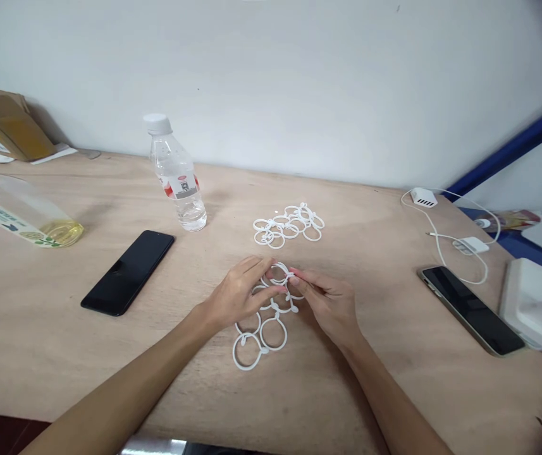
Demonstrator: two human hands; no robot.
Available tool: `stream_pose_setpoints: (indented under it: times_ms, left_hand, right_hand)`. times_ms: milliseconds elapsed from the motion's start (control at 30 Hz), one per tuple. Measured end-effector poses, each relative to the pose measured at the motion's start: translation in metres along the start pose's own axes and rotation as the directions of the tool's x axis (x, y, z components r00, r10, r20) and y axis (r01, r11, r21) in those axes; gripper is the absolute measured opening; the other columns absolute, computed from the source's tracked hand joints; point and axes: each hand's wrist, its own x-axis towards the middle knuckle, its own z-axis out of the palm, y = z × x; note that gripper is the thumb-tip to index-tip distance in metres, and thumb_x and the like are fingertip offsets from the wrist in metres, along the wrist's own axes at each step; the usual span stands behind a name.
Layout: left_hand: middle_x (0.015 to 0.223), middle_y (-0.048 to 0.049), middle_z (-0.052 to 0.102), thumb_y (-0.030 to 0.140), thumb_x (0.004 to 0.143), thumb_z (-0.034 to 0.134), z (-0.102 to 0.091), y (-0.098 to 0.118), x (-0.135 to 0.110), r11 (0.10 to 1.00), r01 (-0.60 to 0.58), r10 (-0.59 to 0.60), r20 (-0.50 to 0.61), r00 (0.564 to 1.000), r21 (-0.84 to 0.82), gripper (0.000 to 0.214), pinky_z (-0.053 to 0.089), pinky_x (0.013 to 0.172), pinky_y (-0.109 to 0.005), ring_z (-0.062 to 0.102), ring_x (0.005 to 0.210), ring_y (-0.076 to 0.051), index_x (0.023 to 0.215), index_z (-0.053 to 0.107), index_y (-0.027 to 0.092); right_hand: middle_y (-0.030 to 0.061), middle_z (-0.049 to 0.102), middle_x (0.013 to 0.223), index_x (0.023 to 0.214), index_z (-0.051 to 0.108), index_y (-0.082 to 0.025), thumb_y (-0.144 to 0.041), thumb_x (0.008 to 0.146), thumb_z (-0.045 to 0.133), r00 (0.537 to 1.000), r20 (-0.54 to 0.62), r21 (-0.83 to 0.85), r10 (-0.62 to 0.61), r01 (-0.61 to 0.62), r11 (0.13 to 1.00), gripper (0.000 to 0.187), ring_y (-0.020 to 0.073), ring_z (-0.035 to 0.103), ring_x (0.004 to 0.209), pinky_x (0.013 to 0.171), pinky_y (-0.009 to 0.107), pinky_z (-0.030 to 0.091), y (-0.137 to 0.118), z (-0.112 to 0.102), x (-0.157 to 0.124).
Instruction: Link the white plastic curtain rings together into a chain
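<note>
A cluster of linked white plastic rings [264, 349] with small tabs lies on the table, its far end lifted between my hands. My left hand [240, 291] has thumb and fingers closed round a white ring [275, 265] at that end. Pinched at the edge of the same ring is my right hand [330, 303], its fingertips close to a tab. Part of the cluster is hidden beneath the left thumb. Just beyond my hands rests a second pile of white plastic rings [294, 225].
Left of my hands are a black phone [128, 273], an upright water bottle [178, 177], an oil bottle [19, 208] and a cardboard box [12, 123]. To the right lie another phone [472, 309], a white charger [424, 197] with cables and a white device [539, 303]. A wall backs the table.
</note>
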Motion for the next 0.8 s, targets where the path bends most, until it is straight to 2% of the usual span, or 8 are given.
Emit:
stream_pose_setpoints:
  times_ms: [167, 300, 400, 500, 567, 667, 733, 800]
  left_hand:
    - [0.079, -0.0043, 0.061, 0.041, 0.093, 0.053, 0.002, -0.002, -0.001, 1.000, 0.001, -0.001, 0.002, 1.000, -0.022, 0.027, 0.050, 0.068, -0.029, 0.057, 0.073, -0.016, 0.097, 0.056, 0.015]
    - [0.080, -0.0049, 0.061, 0.040, 0.091, 0.056, 0.003, -0.005, -0.001, 0.999, 0.023, -0.023, 0.018, 1.000, -0.024, 0.028, 0.050, 0.070, -0.030, 0.057, 0.074, -0.016, 0.099, 0.056, 0.013]
    - [0.084, -0.0056, 0.062, 0.040, 0.090, 0.057, 0.004, -0.006, -0.001, 0.999, 0.036, -0.036, 0.016, 0.999, -0.013, 0.032, 0.051, 0.072, -0.031, 0.058, 0.077, -0.017, 0.107, 0.056, 0.013]
    - [0.083, -0.0051, 0.064, 0.038, 0.090, 0.057, 0.004, -0.005, 0.000, 0.997, 0.081, -0.082, 0.038, 0.996, 0.014, 0.030, 0.051, 0.074, -0.033, 0.060, 0.078, -0.019, 0.109, 0.057, 0.015]
    - [0.086, -0.0059, 0.065, 0.034, 0.088, 0.058, 0.005, -0.005, 0.000, 0.994, 0.092, -0.094, 0.047, 0.994, 0.051, 0.028, 0.051, 0.077, -0.036, 0.061, 0.082, -0.020, 0.109, 0.059, 0.016]
    - [0.097, -0.0090, 0.067, 0.030, 0.083, 0.060, 0.007, -0.006, -0.001, 0.992, 0.095, -0.097, 0.013, 0.995, 0.087, 0.031, 0.050, 0.084, -0.041, 0.062, 0.091, -0.024, 0.111, 0.061, 0.017]
    - [0.100, -0.0099, 0.067, 0.031, 0.080, 0.061, 0.008, -0.006, -0.002, 0.989, 0.115, -0.115, 0.000, 0.993, 0.091, 0.032, 0.049, 0.085, -0.043, 0.061, 0.093, -0.024, 0.109, 0.063, 0.017]
    - [0.097, -0.0095, 0.067, 0.033, 0.081, 0.062, 0.008, -0.006, -0.001, 0.986, 0.141, -0.142, -0.001, 0.990, 0.093, 0.029, 0.049, 0.084, -0.043, 0.061, 0.091, -0.024, 0.104, 0.066, 0.017]
  right_hand:
    - [0.0012, 0.077, 0.085, 0.091, 0.078, -0.026, -0.033, 0.080, 0.068, 1.000, -0.015, -0.057, 0.026, -0.027, 0.998, 0.016, 0.0180, 0.070, 0.074, 0.066, 0.030, 0.056, 0.003, 0.000, -0.001]
    - [0.0029, 0.077, 0.091, 0.092, 0.077, -0.026, -0.036, 0.079, 0.068, 0.999, 0.002, -0.067, 0.049, -0.048, 0.997, 0.019, 0.0199, 0.071, 0.078, 0.071, 0.032, 0.057, 0.000, -0.003, 0.000]
    - [0.0056, 0.077, 0.088, 0.091, 0.077, -0.023, -0.039, 0.077, 0.068, 0.995, -0.077, -0.108, 0.063, -0.071, 0.992, 0.023, 0.0220, 0.071, 0.079, 0.073, 0.035, 0.057, -0.003, -0.006, 0.008]
    - [0.0073, 0.076, 0.081, 0.090, 0.077, -0.019, -0.039, 0.078, 0.066, 0.988, -0.152, -0.263, 0.031, -0.070, 0.962, 0.026, 0.0211, 0.068, 0.070, 0.066, 0.035, 0.055, -0.001, -0.007, 0.026]
    - [0.0066, 0.076, 0.081, 0.093, 0.077, -0.018, -0.036, 0.079, 0.063, 0.995, -0.092, -0.390, -0.027, -0.011, 0.921, 0.027, 0.0179, 0.063, 0.063, 0.063, 0.033, 0.052, 0.004, -0.004, 0.042]
    - [0.0017, 0.072, 0.069, 0.101, 0.075, -0.018, -0.029, 0.079, 0.060, 0.995, 0.089, -0.504, -0.049, 0.087, 0.859, 0.029, 0.0140, 0.056, 0.054, 0.058, 0.030, 0.048, 0.014, 0.004, 0.066]
    - [0.0001, 0.069, 0.065, 0.098, 0.075, -0.019, -0.027, 0.078, 0.059, 0.984, 0.175, -0.559, -0.039, 0.132, 0.819, 0.027, 0.0140, 0.055, 0.055, 0.058, 0.029, 0.046, 0.019, 0.008, 0.076]
    - [0.0016, 0.069, 0.069, 0.089, 0.076, -0.020, -0.026, 0.079, 0.059, 0.973, 0.221, -0.592, -0.062, 0.184, 0.784, 0.020, 0.0157, 0.057, 0.061, 0.061, 0.030, 0.046, 0.022, 0.009, 0.080]
